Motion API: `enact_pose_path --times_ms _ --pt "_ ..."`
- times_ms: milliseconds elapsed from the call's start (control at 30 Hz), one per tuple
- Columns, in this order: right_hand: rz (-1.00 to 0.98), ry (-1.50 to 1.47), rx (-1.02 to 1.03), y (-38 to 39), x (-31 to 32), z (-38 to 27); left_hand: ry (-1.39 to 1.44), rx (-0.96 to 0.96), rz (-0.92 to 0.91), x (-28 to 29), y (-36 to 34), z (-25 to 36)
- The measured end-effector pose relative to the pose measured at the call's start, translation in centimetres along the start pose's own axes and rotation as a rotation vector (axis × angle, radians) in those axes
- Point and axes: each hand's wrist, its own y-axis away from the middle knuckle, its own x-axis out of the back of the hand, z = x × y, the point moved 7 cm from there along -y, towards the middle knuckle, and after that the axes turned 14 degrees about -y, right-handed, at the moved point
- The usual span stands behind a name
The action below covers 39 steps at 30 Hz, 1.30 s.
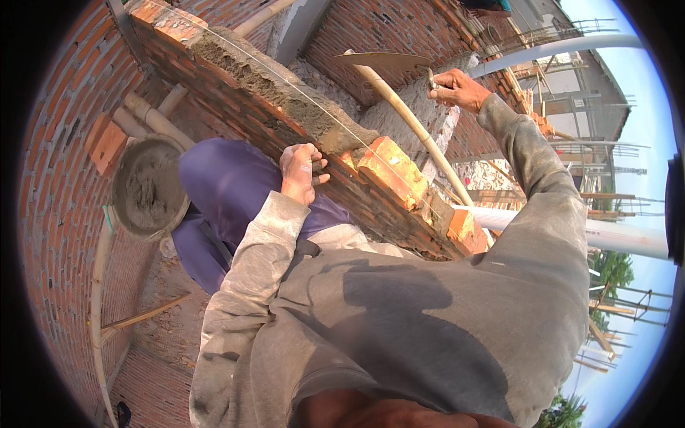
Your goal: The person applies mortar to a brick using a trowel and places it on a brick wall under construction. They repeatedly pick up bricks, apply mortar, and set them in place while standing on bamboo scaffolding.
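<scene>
My right hand (pixel 460 91) is raised over the far side of the brick wall, closed around the handle of a trowel (pixel 389 62). The trowel's blade points left, seen nearly edge-on. My left hand (pixel 301 172) hovers by the near face of the wall, its fingers loosely curled and apart, holding nothing I can see. Grey mortar (pixel 264 82) is spread thickly along the wall's top. An orange brick (pixel 392 171) sits on the wall to the right of the mortar, with another brick (pixel 465 232) farther right. A taut white string (pixel 321 107) runs along the wall top.
A round bucket of mortar (pixel 150 187) stands left of my knee, beside some loose bricks (pixel 107 145). Bamboo poles (pixel 414 128) slant behind the wall. A white pipe (pixel 628 237) lies at the right. A brick wall (pixel 71 200) rises at the left.
</scene>
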Motion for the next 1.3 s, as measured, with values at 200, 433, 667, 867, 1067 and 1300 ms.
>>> enact_pose_path --times_ms 200,433,667,867,1067,1300 --pt "0.053 0.13 -0.131 -0.9 0.9 7.5 0.013 -0.081 -0.052 -0.7 1.4 0.6" --pt "-0.059 0.611 -0.195 1.1 2.2 10.2 -0.06 -0.139 -0.076 -1.8 1.5 1.1" --pt "-0.012 0.994 0.103 2.3 0.3 3.9 -0.283 -0.22 -0.129 -3.9 1.6 0.1" --pt "0.093 0.93 0.241 1.0 1.5 -0.4 -0.308 -0.236 -0.163 -4.4 1.8 -0.3" --pt "-0.074 0.93 0.377 -5.2 -1.3 -1.0 -0.236 -0.152 -0.176 -3.6 2.9 -0.7" --pt "-0.09 0.978 0.551 -20.4 -5.5 -7.1 -0.228 -0.266 -0.112 -1.4 6.1 3.9"
